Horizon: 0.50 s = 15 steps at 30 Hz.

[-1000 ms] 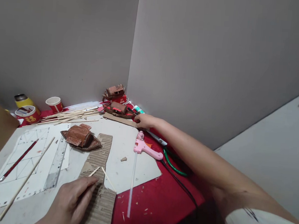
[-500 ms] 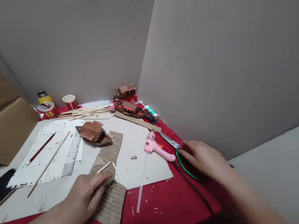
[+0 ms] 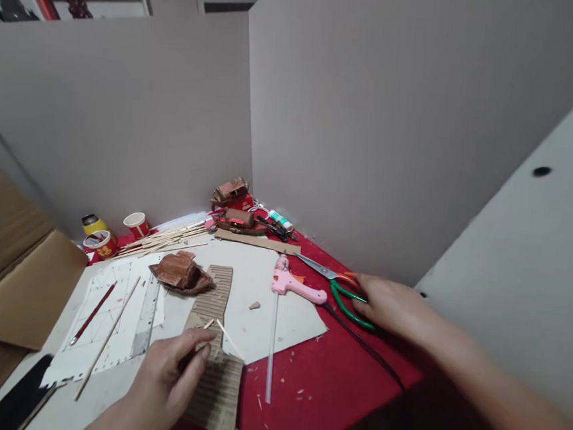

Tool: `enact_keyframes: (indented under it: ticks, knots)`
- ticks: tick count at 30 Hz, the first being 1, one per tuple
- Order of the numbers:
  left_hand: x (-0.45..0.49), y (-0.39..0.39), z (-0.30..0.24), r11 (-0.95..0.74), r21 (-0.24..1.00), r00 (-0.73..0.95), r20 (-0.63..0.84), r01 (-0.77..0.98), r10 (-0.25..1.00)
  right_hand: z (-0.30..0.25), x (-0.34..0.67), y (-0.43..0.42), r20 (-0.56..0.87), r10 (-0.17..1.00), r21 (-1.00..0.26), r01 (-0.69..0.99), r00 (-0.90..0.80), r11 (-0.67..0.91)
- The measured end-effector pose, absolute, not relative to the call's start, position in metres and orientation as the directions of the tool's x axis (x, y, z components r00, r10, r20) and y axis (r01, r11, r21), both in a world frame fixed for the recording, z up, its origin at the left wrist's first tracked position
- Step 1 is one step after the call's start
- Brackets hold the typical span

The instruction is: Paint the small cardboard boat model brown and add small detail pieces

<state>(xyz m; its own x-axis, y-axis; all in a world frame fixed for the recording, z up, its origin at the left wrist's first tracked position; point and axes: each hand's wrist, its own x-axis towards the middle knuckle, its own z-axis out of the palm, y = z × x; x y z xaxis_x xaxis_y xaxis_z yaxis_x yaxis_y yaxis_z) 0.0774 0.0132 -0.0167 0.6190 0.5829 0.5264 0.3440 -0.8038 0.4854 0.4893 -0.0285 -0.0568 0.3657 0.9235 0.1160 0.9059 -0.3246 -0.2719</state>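
My right hand (image 3: 395, 306) grips the handles of scissors (image 3: 319, 267) with green and orange grips, their blades pointing left. The scissors lie at table height beside a pink hot glue gun (image 3: 290, 283), from which a clear glue stick (image 3: 271, 354) sticks out. Over a strip of corrugated cardboard (image 3: 218, 396) rests my left hand (image 3: 165, 375), fingers curled and thumb near the index finger; whatever lies between them is hidden. Thin wooden sticks (image 3: 229, 339) lie by its fingertips. Just behind is a brown model boat (image 3: 181, 273).
Paper with drawn lines (image 3: 92, 312), a red pencil (image 3: 93, 313), a wooden stick (image 3: 108, 338) and a clear ruler (image 3: 146, 316) lie left. A cardboard box (image 3: 23, 292) stands at the left edge. Cups (image 3: 138, 225), wooden sticks (image 3: 169, 237) and more model boats (image 3: 240, 222) line the back.
My right hand has closed round the scissors' handles, whose orange grip now shows. My left hand has shifted slightly up over the short stick. The camera view has tilted up.
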Motion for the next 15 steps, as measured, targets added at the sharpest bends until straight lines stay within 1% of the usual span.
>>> enact_keyframes:
  ticks: [1, 3, 4, 5, 6, 7, 11, 13, 15]
  knots:
    - [0.083, 0.016, -0.009, -0.759, 0.542, 0.614, 0.475, 0.36, 0.63, -0.054, 0.49, -0.03, 0.105, 0.919, -0.299, 0.893, 0.38, -0.336]
    - [0.102, 0.026, 0.007, -0.598, 0.707, 0.608, 0.298, 0.377, 0.736, -0.049, 0.49, -0.034, 0.096, 0.905, -0.352, 0.865, 0.414, -0.359]
    - [0.116, 0.033, 0.013, -0.453, 0.818, 0.594, 0.178, 0.353, 0.785, -0.048, 0.49, -0.037, 0.1, 0.897, -0.39, 0.846, 0.431, -0.363]
    - [0.132, 0.042, 0.019, -0.232, 0.919, 0.564, 0.014, 0.318, 0.826, -0.046, 0.489, -0.041, 0.106, 0.89, -0.436, 0.825, 0.444, -0.36]
    - [0.15, 0.053, 0.022, 0.018, 0.959, 0.509, -0.166, 0.283, 0.845, -0.046, 0.487, -0.044, 0.111, 0.884, -0.486, 0.8, 0.455, -0.351]
    - [0.169, 0.064, 0.023, 0.097, 0.958, 0.488, -0.223, 0.27, 0.844, -0.045, 0.485, -0.047, 0.115, 0.879, -0.541, 0.771, 0.463, -0.335]
    - [0.241, 0.113, 0.005, 0.318, 0.921, 0.399, -0.385, 0.225, 0.832, -0.045, 0.475, -0.061, 0.142, 0.872, -0.746, 0.629, 0.469, -0.217]
    - [0.268, 0.134, -0.009, 0.411, 0.896, 0.337, -0.443, 0.166, 0.831, -0.046, 0.472, -0.068, 0.151, 0.865, -0.826, 0.542, 0.479, -0.157]
    - [0.288, 0.15, -0.02, 0.469, 0.879, 0.278, -0.474, 0.09, 0.835, -0.046, 0.471, -0.076, 0.126, 0.857, -0.905, 0.412, 0.5, -0.107]
